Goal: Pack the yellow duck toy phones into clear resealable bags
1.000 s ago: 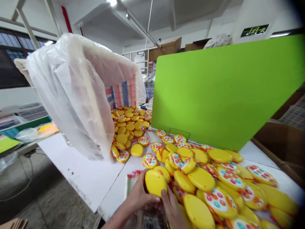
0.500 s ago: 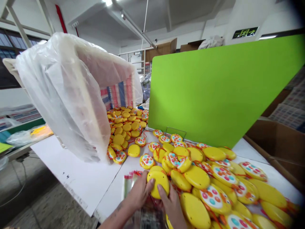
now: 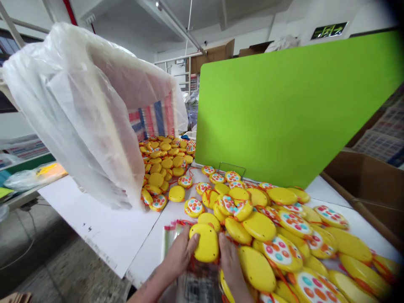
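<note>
My left hand (image 3: 179, 254) is closed on a yellow rounded plastic toy (image 3: 205, 243), thumb over its plain back with small dark holes. My right hand (image 3: 232, 263) is alongside the toy's right edge with fingers stretched; whether they touch it I cannot tell. Under the hands lie clear plastic bags (image 3: 198, 286) with a pink-red top edge, partly hidden. To the right spreads a pile of similar yellow toys (image 3: 259, 226). Some show a white face with coloured dots, an orange beak and orange cords.
At the left, a crate draped in translucent plastic (image 3: 78, 113) lies on its side, more yellow toys (image 3: 167, 162) spilling out. A green board (image 3: 277, 113) stands behind the pile. An open cardboard box (image 3: 369, 181) is at the right. The white table (image 3: 104, 223) ends at lower left.
My right thumb has come off the toy's back, and the right hand now lies beside its edge. The toy has turned slightly in my left hand. The view has tilted down a little.
</note>
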Tool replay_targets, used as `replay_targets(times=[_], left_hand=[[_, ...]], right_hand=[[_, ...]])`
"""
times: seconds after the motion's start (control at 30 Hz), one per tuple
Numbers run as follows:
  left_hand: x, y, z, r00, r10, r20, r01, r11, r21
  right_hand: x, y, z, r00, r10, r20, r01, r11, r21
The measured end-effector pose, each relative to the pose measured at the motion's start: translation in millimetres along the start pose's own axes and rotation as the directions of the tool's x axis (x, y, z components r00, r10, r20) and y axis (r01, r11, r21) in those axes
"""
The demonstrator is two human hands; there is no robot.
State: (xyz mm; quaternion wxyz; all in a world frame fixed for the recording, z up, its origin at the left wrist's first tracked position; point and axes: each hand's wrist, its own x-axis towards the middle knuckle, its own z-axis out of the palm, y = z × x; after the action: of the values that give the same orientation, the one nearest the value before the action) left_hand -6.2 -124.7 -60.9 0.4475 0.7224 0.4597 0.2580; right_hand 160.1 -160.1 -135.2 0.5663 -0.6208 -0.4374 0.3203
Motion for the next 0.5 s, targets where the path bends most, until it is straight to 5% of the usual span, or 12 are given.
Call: replay_targets(times=[0.13, 0.37, 0.5], left_hand=[[-3.7, -2.5, 0.1, 1.0, -0.019, 0.013, 0.019, 0.998, 0.052], [-11.7, 0.0, -3.4, 1.0, 0.012, -0.003, -0.012, 0.996, -0.083], [-16.5, 4.9, -11.2, 0.998, 0.031, 0.047, -0.025, 0.993, -0.119]], right_hand=[[5.5, -14.8, 5.2, 0.989, 0.02, 0.144, -0.022, 1.0, 0.014], [2.6, -17.4, -9.8, 0.987, 0.081, 0.138, -0.081, 0.997, -0.004], [-4.2, -37.8, -10.7, 0.942, 0.179, 0.283, -0.197, 0.98, 0.035]])
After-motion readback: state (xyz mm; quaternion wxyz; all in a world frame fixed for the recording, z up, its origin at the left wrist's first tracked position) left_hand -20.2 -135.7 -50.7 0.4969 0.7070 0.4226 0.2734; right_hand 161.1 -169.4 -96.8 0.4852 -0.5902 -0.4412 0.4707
